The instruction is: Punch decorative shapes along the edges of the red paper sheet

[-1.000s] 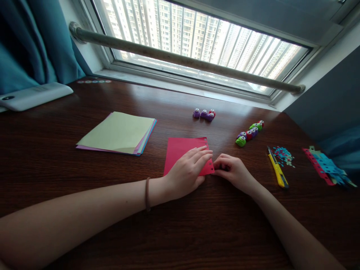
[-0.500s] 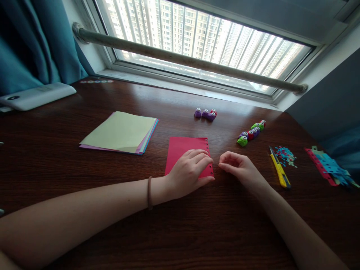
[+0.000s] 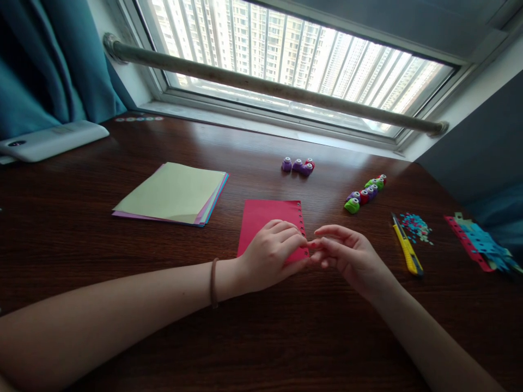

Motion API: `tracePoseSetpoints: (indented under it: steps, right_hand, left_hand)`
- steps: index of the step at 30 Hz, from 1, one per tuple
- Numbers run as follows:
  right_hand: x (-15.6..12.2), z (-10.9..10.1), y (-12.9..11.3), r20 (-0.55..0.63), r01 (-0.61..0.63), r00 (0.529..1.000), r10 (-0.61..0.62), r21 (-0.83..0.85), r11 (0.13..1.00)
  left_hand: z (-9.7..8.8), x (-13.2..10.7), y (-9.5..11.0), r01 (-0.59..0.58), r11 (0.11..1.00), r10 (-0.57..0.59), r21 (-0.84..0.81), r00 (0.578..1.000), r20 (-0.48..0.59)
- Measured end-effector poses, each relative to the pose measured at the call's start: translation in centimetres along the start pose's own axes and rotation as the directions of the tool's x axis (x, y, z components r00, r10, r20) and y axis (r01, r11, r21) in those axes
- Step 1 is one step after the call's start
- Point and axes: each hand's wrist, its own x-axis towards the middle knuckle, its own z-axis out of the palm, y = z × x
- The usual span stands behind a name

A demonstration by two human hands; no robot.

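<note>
My left hand point(image 3: 272, 249) lies over the lower right part of a red sheet of paper point(image 3: 261, 215), fingers stretched out and slightly bent, thumb apart. A row of small punched holes runs along the sheet's right edge. Just beyond that edge, my right hand point(image 3: 347, 253) has its fingertips brought together against the left fingertips. A tiny reddish spot shows between the two hands; whether it is a bit of paper I cannot tell. Craft punches point(image 3: 300, 166) in purple and red stand behind the sheet.
Left of the red sheet lies a stack of coloured paper point(image 3: 171, 190), pale yellow on top. More craft punches point(image 3: 363, 195), a yellow utility knife point(image 3: 408, 253), punched-out bits point(image 3: 415, 226) and punched paper strips point(image 3: 478, 245) lie at the right. A white device point(image 3: 55, 141) rests far left.
My right hand has moved left and its fingertips now meet my left fingertips at the sheet's edge. Its fingers have changed shape. My left hand has shifted slightly left.
</note>
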Motion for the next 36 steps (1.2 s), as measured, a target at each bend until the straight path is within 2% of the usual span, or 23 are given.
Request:
tracePoseSetpoints:
  steps: [9,14,19,21,23,25,26,27,28,29,31,32,36]
  right_hand:
    - [-0.6,0.0,-0.9,0.157,0.026,0.987,-0.039,0.083,0.996]
    - [-0.8,0.1,-1.2,0.174,0.039,0.983,-0.056,0.098,0.994]
    - [-0.3,-0.4,-1.3,0.080,0.037,0.996,-0.043,0.075,0.997]
    - [0.2,-0.9,-1.6,-0.014,0.054,0.998,-0.053,0.069,0.996]
    - [0.8,-1.8,-2.2,-0.168,0.095,0.983,-0.080,0.083,0.992]
    - [1.3,-3.3,-3.4,-0.382,0.174,0.916,-0.121,0.108,0.979]
    - [1.6,-4.3,-4.1,-0.495,0.233,0.856,-0.146,0.117,0.965]
    - [1.8,-5.6,-4.8,-0.609,0.305,0.774,-0.173,0.119,0.945]
    - [1.9,-7.0,-5.6,-0.664,0.360,0.719,-0.205,0.104,0.927]
    - [1.8,-8.6,-6.3,-0.707,0.415,0.665,-0.241,0.082,0.906]
    - [1.5,-11.7,-7.5,-0.809,0.568,0.477,-0.342,-0.013,0.823]
    - [1.1,-13.1,-8.0,-0.842,0.601,0.388,-0.376,-0.078,0.795]
    - [-0.2,-17.2,-8.7,-0.880,0.623,0.167,-0.444,-0.255,0.740]
  left_hand:
    - [-0.1,0.2,0.0,-0.007,1.000,0.007,0.014,1.000,0.013]
    - [-0.1,0.1,0.0,-0.007,1.000,0.007,0.017,1.000,0.021]
    - [-0.1,0.1,0.2,0.014,1.000,-0.014,-0.010,0.998,0.060]
    - [-0.2,0.1,0.2,0.020,1.000,-0.020,-0.008,0.997,0.075]
    - [-0.2,0.1,0.2,0.020,1.000,-0.019,-0.004,0.997,0.076]
    - [-0.2,0.1,0.2,0.016,1.000,-0.016,0.000,0.997,0.071]
    - [-0.1,0.1,0.2,0.014,1.000,-0.015,0.003,0.997,0.070]
    - [-0.1,0.1,0.2,0.013,1.000,-0.013,0.005,0.997,0.072]
    - [-0.1,0.1,0.2,0.013,1.000,-0.013,0.007,0.997,0.074]
    - [-0.1,0.1,0.1,0.012,1.000,-0.013,0.009,0.997,0.074]
    - [0.0,0.1,0.1,0.014,1.000,-0.015,0.013,0.997,0.075]
    - [0.0,0.1,0.1,0.015,1.000,-0.016,0.016,0.997,0.075]
    - [0.0,0.0,0.1,0.014,1.000,-0.016,0.027,0.997,0.079]
